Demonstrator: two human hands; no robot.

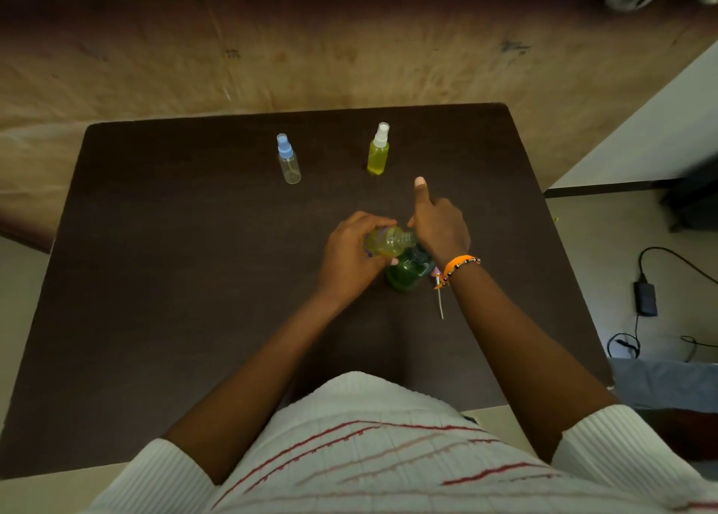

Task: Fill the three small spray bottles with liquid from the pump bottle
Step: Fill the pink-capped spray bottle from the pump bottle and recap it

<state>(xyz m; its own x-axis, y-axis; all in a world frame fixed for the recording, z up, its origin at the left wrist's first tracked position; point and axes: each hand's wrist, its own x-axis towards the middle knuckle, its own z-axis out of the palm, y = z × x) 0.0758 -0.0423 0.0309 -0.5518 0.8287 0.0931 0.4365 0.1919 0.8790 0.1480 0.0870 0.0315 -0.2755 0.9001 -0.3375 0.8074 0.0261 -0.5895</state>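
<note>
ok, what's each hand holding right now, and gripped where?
Left hand holds a small uncapped spray bottle by its body, tilted sideways. Right hand rests on top of the green pump bottle; its exact grip is hidden.

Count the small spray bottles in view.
3: blue-capped bottle far left on the table, white-capped bottle far right, uncapped bottle in the left hand.
</note>
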